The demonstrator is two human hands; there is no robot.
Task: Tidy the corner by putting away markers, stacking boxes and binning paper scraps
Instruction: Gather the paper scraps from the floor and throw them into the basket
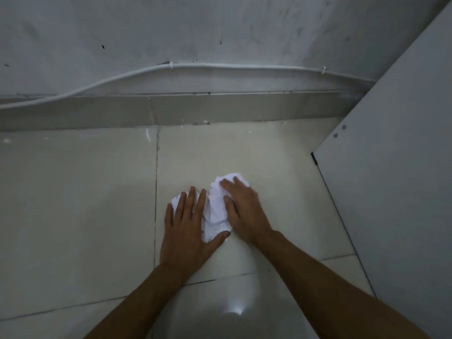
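A scuffed wall (220,25) meets a pale tiled floor (73,192), with a white board (403,167) leaning in from the right and a cable (220,66) clipped along the wall. On the floor tile lies crumpled white paper (215,211). The left hand (188,228) and right hand (244,211) press on it, fingers spread flat. This looks like the scrap-gathering step; next they need to close round the paper and lift it. No bin shows.

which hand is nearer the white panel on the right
Right. The right hand rests on the crumpled paper on the side toward the white panel; the left hand rests on the paper's other side, farther from it.
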